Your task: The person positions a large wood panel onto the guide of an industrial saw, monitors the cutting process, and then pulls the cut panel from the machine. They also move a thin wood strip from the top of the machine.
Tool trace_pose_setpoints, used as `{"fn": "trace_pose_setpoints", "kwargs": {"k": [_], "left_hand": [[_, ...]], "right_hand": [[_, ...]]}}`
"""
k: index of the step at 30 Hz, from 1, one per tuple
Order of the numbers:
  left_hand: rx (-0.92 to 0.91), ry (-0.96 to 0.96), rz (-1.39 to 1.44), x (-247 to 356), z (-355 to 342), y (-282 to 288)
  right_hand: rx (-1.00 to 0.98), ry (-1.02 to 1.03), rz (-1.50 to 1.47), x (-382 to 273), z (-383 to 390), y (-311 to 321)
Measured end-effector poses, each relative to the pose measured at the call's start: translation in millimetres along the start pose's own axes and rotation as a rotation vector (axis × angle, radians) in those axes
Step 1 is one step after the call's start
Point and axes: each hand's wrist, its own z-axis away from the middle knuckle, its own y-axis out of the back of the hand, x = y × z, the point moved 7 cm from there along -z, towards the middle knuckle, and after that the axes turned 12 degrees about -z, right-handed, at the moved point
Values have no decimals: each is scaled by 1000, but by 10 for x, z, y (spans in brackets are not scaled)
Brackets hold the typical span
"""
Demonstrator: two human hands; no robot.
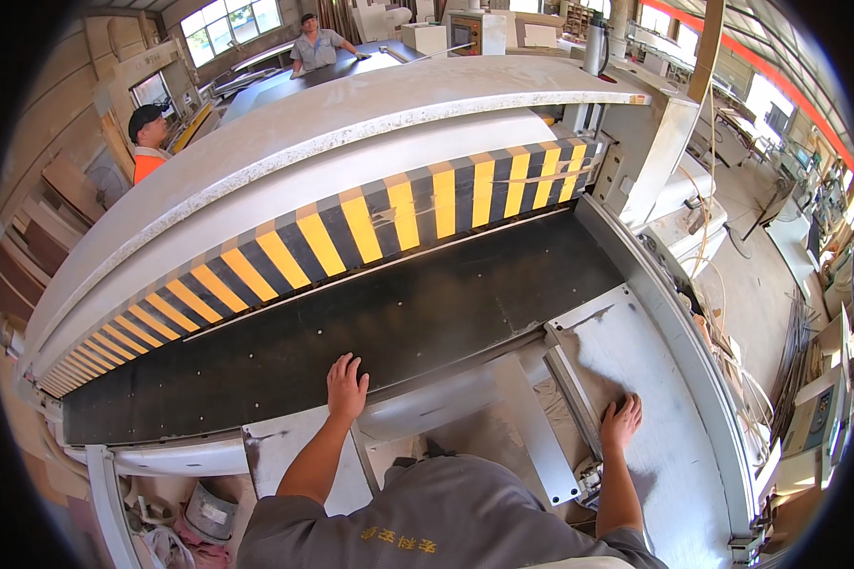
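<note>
A person in a grey shirt (446, 517) leans over a large machine, seen from above through a round fisheye whose black rim cuts off the machine's far left end. The shirt hides part of the machine's near side, and the slot under the striped guard (380, 220) is too dark to make out. Both palms face down, out of sight. The left hand (347, 387) is open, fingers loosely parted, over the near edge of the long dark bed (389, 318); I cannot tell whether it touches. The right hand (621, 422) lies open with bent fingers at the left side of the pale metal tabletop (678, 417), just right of a slim metal rail (571, 394). The bed spans the machine below the guard, its right end meeting the tabletop; its surface is matt black, slightly scuffed, and dotted with small pale spots. The guard carries slanting yellow and black bands, with worn patches. Beyond the machine, two other people are partly hidden behind it.
</note>
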Motion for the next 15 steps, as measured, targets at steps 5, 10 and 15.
{"fn": "trace_pose_setpoints", "kwargs": {"k": [5,10,15], "left_hand": [[4,-1,1,2,4,8],[27,-12,2,16,0,47],[9,-11,-10,17,-72,272]], "right_hand": [[2,-8,-1,-17,3,13],[-4,-16,5,-40,1,33],[-11,8,-18,-175,-30,224]]}}
